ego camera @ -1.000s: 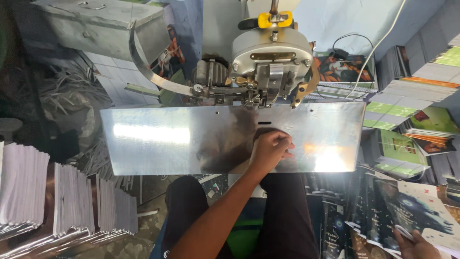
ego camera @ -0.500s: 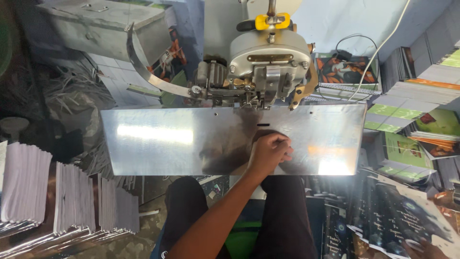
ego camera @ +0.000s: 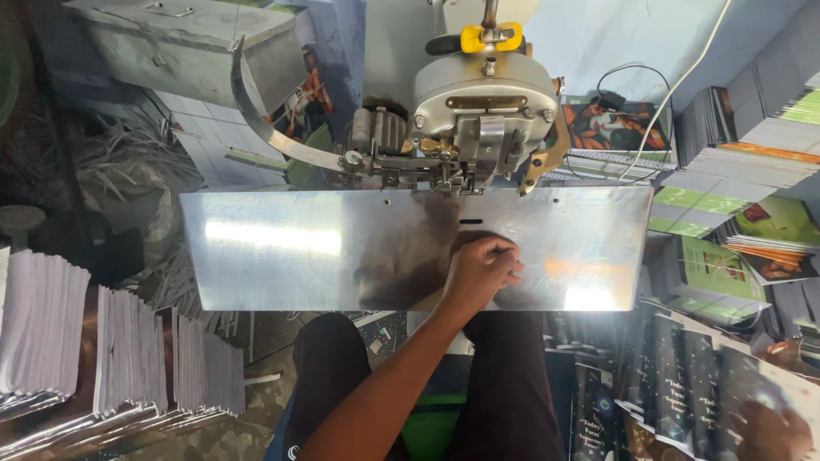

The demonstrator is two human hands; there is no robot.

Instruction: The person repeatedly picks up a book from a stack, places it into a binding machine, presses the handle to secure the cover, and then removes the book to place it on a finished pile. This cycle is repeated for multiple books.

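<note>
On the shiny rectangular metal work plate (ego camera: 282, 248), just below its small dark slot (ego camera: 470, 220), the left hand (ego camera: 480, 271) is being rested with fingers curled into a loose fist, nothing visible inside it. The plate's left stretch is being left bare to its edges. Behind its far edge, the grey round-headed stitching machine (ego camera: 483, 111) is being kept close. At the lower right corner, the right hand (ego camera: 773, 431) is being blurred over dark glossy booklets (ego camera: 683, 384); its grip cannot be told.
</note>
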